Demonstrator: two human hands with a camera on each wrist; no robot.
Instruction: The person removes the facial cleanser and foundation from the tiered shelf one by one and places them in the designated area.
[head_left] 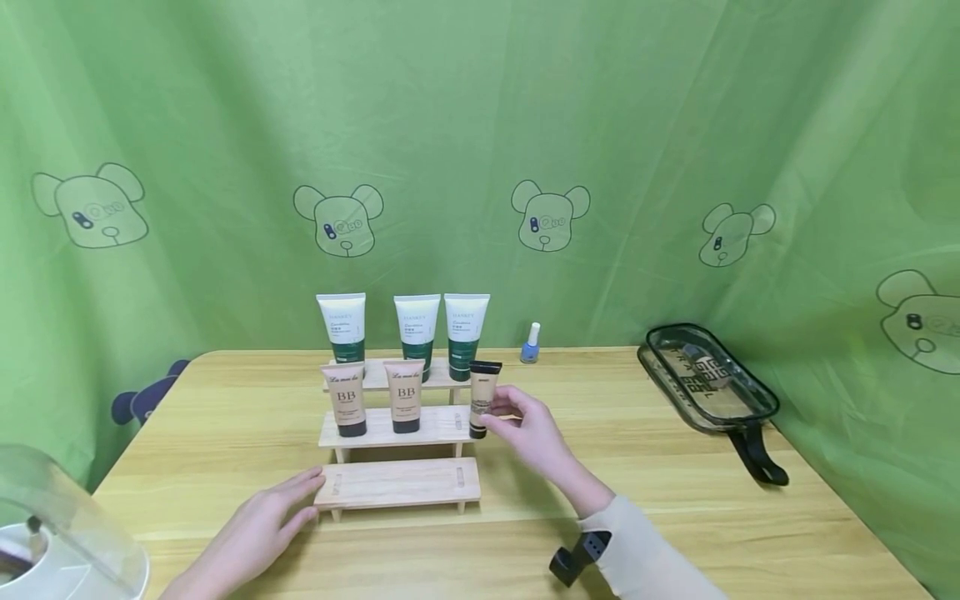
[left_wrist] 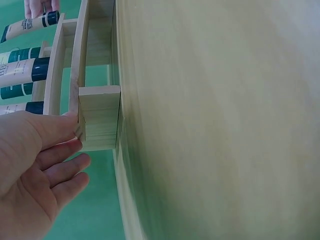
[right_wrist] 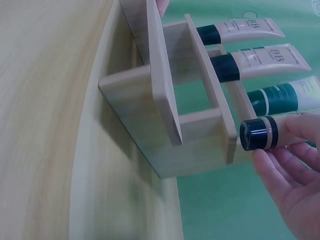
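Observation:
My right hand [head_left: 531, 429] pinches a beige tube [head_left: 482, 400] with a black cap and black crimped end, upright at the right end of the middle tier. In the right wrist view its cap [right_wrist: 256, 134] hangs just off the board's end. My left hand [left_wrist: 30, 160] holds the left end of the bottom tier of a wooden stepped stand [head_left: 397, 485], thumb and index finger at its corner. Two pinkish BB cream tubes [head_left: 406, 397] stand cap-down on the middle tier. Three white-and-green tubes [head_left: 417, 333] stand on the top tier, one at left, two at right.
A blue nail polish bottle [head_left: 530, 345] stands near the table's back edge. On the right lies a clear black-edged pouch [head_left: 708, 379] with a strap. A clear-domed container [head_left: 90, 542] occupies the front left. Green curtain [head_left: 450, 125] hangs behind the table.

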